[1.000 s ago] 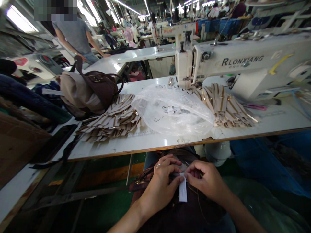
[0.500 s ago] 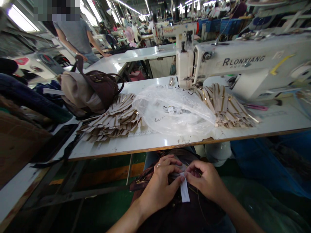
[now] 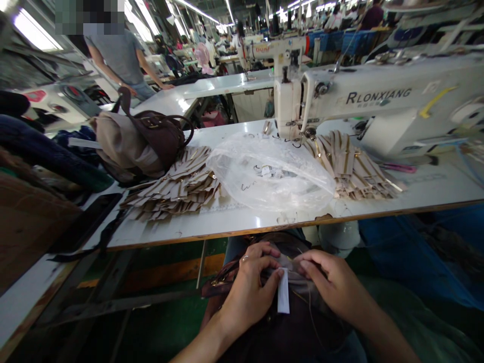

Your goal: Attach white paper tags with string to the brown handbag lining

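Observation:
Below the table edge, my left hand (image 3: pixel 251 290) pinches a narrow white label (image 3: pixel 283 298) against the lining of a dark brown bag (image 3: pixel 287 333) resting on my lap. A ring shows on one left finger. My right hand (image 3: pixel 333 290) lies on the bag's lining just right of the label, its fingers curled and pressing the fabric down, no longer touching the label. Both hands sit close together over the bag's opening.
The white table (image 3: pixel 234 222) carries a clear plastic bag (image 3: pixel 270 174), fanned tan strips at the left (image 3: pixel 177 186) and right (image 3: pixel 350 166), a sewing machine (image 3: pixel 374 101) and a brown handbag (image 3: pixel 159 133). A person in a grey shirt (image 3: pixel 121 55) stands at the far left.
My right hand let go of the white label and slid slightly right onto the lining. The left thumb now holds the label alone, and the grey lining is pulled up more.

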A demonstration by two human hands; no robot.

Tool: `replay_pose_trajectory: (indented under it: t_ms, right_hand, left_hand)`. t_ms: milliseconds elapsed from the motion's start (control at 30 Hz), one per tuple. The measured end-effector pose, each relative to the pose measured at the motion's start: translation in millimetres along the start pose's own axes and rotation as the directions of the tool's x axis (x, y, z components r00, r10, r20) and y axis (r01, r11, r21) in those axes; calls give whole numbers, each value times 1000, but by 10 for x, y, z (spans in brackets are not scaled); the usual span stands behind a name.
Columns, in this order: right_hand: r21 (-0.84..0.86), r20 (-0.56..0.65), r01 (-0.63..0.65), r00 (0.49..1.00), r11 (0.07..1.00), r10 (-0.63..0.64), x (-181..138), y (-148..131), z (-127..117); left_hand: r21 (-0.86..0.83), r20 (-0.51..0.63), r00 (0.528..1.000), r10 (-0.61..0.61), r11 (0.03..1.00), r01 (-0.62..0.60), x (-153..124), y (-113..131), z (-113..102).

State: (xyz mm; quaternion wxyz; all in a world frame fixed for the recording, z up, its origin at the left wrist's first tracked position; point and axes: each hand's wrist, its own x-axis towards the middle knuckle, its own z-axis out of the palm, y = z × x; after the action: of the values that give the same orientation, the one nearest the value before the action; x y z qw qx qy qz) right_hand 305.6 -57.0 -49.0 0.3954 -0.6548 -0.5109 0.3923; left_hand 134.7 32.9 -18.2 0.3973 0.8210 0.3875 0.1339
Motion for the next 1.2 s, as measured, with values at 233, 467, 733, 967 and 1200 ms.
replay_pose_trajectory:
  t_ms: [233,467,733,967,1200]
  right_hand:
    - [-84,-210,-30,978,996,11,-317,-79,157]
    - [-351,-417,101,873,931,-252,-299,-57,569]
    - [-444,-351,70,904,893,-245,-309,9,580]
    - [-432,-296,123,916,893,-270,-330,-7,552]
    - [-367,-294,126,924,922,-243,-308,-36,556]
  left_hand:
    - [47,-59,998,-12,999,15,-35,-16,54]
    - [50,-69,998,-5,999,9,-55,-12,55]
    - [47,-58,998,-3,999,5,-38,-40,45]
    - [69,-31,998,54,996,-52,-59,-50,47]
    - [88,-28,994,107,991,-105,-104,-58,51]
